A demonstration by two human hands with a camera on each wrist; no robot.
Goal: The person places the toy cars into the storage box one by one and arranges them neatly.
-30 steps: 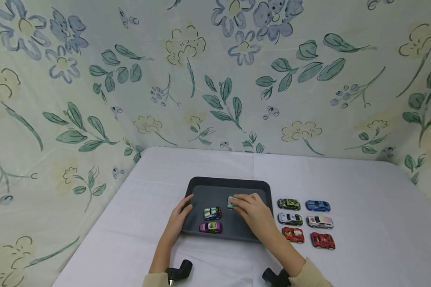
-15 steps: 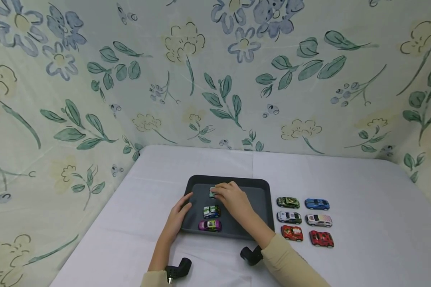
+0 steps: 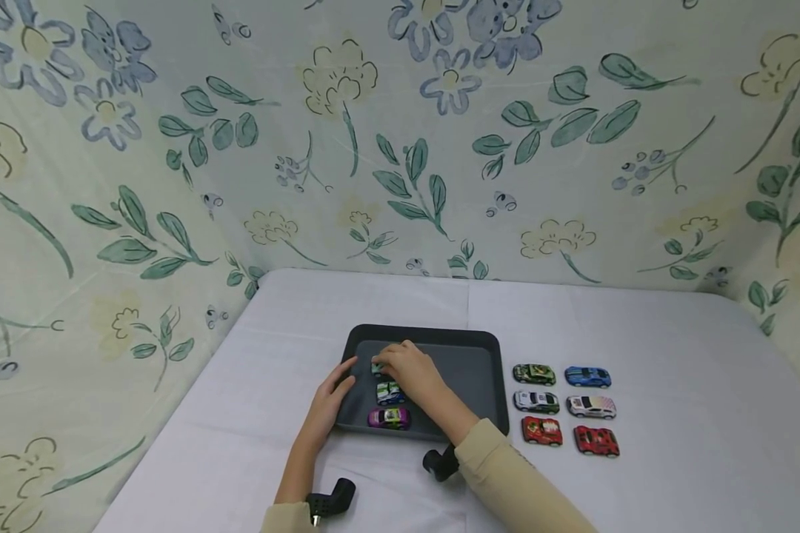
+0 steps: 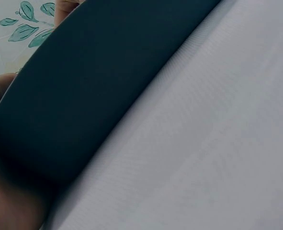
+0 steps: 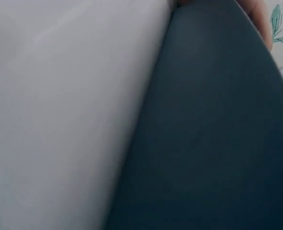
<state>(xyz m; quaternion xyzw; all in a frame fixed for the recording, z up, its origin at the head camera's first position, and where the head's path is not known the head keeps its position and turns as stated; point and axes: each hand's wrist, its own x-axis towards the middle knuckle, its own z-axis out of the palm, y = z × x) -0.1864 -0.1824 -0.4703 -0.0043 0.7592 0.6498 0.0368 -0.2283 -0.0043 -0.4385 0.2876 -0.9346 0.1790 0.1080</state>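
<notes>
Right hand [image 3: 408, 372]: fingers curled round a small green toy car [image 3: 378, 367], low over the left rear part of the dark tray [image 3: 467, 340].
Left hand [image 3: 335, 387]: fingers straight, resting on the tray's left rim.
In the tray: a green-and-white toy car [image 3: 388, 392] just nearer than the held one, a purple toy car [image 3: 389, 418] nearest the front rim.
Right of the tray: six toy cars [image 3: 564, 408] in two columns on the white tablecloth [image 3: 673, 385].

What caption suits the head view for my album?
Right hand holds a teal toy car over a dark tray; left hand steadies its edge.
</notes>
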